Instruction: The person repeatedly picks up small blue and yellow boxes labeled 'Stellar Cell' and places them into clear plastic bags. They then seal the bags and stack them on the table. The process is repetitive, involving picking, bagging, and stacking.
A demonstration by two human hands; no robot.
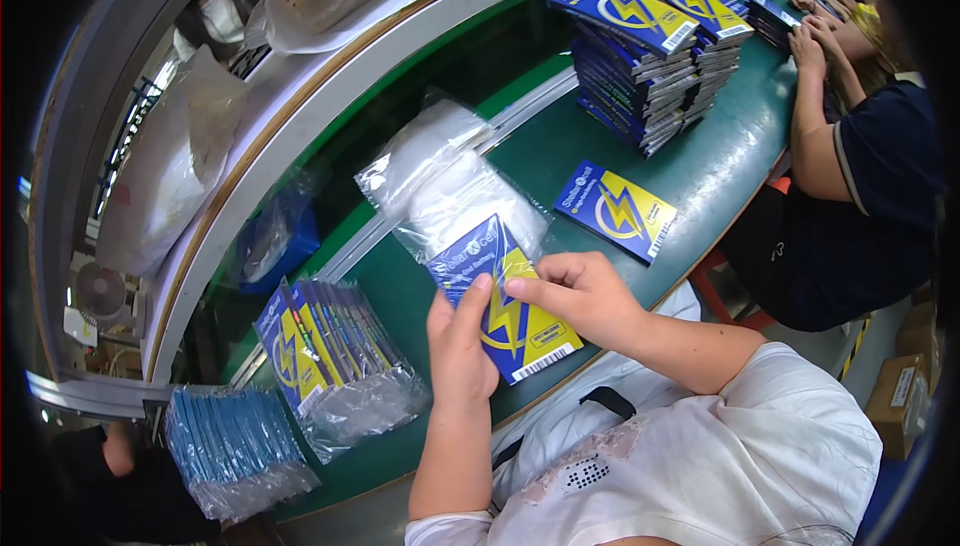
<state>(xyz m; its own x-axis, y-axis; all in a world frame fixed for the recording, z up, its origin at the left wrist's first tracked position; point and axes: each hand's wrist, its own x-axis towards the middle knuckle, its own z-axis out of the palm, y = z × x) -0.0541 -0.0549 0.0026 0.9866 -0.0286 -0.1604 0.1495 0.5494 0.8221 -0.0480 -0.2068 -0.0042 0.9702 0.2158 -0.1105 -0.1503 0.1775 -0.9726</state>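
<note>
My left hand (464, 341) grips the lower left edge of a flat blue-and-yellow box (533, 342), its thumb lying on the front. At the upper right edge of that box, my right hand (588, 294) pinches with thumb and curled fingers. Shiny clear film shows over part of the box; how far it covers it I cannot tell. Just beyond my hands lies a pile of clear plastic bags (450, 181). To its right another flat blue-and-yellow box (616, 210) rests face up on the green table (520, 391).
Tall stacks of similar boxes (640, 71) stand at the far right. Left of me are a row of bagged boxes (325, 346) and a row of light-blue bagged packs (235, 446). A blue bin (285, 236) sits behind. Another person (850, 176) works at the right.
</note>
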